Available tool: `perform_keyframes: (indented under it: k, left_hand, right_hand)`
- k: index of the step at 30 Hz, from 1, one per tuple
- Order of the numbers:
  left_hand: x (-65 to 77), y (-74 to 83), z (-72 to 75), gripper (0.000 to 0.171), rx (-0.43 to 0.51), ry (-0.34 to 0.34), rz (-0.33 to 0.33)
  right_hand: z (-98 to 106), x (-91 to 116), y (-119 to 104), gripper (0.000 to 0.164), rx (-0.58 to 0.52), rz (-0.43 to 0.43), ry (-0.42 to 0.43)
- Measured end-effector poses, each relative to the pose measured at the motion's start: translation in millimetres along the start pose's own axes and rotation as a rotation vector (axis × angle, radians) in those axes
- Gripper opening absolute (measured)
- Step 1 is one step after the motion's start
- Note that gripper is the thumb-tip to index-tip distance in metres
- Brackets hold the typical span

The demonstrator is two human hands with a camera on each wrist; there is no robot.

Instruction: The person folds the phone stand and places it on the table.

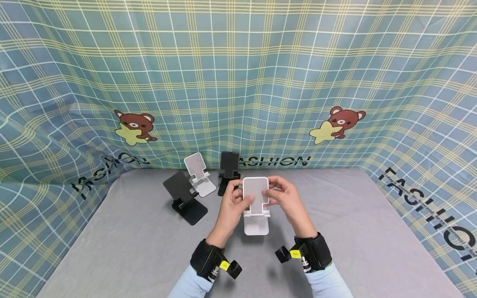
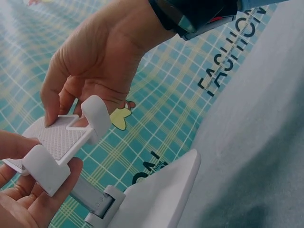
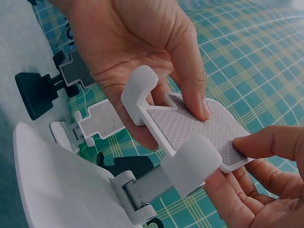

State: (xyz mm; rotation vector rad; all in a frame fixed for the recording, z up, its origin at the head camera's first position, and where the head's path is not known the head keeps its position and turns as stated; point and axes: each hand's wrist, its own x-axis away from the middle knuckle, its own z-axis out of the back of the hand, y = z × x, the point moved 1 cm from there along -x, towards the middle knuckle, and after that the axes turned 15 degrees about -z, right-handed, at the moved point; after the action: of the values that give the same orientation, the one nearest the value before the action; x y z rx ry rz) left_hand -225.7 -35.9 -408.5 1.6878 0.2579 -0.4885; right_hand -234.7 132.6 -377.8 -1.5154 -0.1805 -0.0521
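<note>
A white folding phone stand (image 1: pixel 257 188) is between both hands, its ridged plate turned toward me and its base (image 1: pixel 256 228) hanging below. My left hand (image 1: pixel 230 207) grips the plate's left edge, thumb across the front and fingers behind. On the opposite edge my right hand (image 1: pixel 290 203) pinches it the same way. Two white lips (image 3: pixel 194 159) stick out at the plate's lower end in the right wrist view, above a grey hinged arm (image 3: pixel 151 186). The left wrist view shows the right hand (image 2: pixel 102 61) at the plate, with the base (image 2: pixel 159 192) tilted below.
To the left stand a black phone stand (image 1: pixel 180 186) and another white one (image 1: pixel 196 166). Another black stand (image 1: pixel 229 163) is behind the left hand. Grey cloth (image 1: pixel 123 236) covers the table, and a plaid curtain (image 1: pixel 238 82) rises along its back and sides.
</note>
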Motion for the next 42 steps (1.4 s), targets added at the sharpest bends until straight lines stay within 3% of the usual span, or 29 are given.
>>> perform_keyframes:
  k: [5,9,12,15,20,23,26,31,42]
  left_hand:
    - [-1.0,0.7,10.2,0.039,0.038,-0.027,-0.004]
    - [-6.5,-3.6,27.8,0.035,0.053,0.041,-0.053]
    - [-9.8,-11.8,40.9,0.037,0.029,0.076,-0.025]
    - [-9.4,-23.3,48.8,0.045,0.046,0.000,0.070]
    - [-1.5,-42.4,48.8,0.062,0.138,-0.263,0.240]
    - [4.8,-52.4,45.4,0.063,0.216,-0.388,0.323]
    - [9.5,-60.1,40.9,0.058,0.270,-0.470,0.371]
    - [11.9,-64.8,35.2,0.054,0.254,-0.458,0.383]
    - [9.5,-59.0,35.0,0.051,0.206,-0.443,0.371]
  right_hand:
    - [1.1,2.0,-1.4,0.035,-0.002,-0.002,0.001]
    - [2.6,4.2,-4.0,0.035,-0.020,-0.003,0.007]
    - [3.4,4.9,-5.7,0.035,-0.045,-0.004,0.002]
    - [3.1,5.5,-6.8,0.034,-0.047,0.001,-0.005]
    - [1.3,6.2,-7.5,0.034,-0.037,0.012,-0.009]
    - [0.2,6.5,-6.9,0.033,-0.041,0.018,-0.012]
    - [-0.6,6.6,-6.1,0.033,-0.040,0.020,-0.018]
    - [-1.8,6.2,-4.8,0.033,-0.034,0.023,-0.020]
    - [-2.6,4.8,-3.1,0.040,0.002,0.040,-0.051]
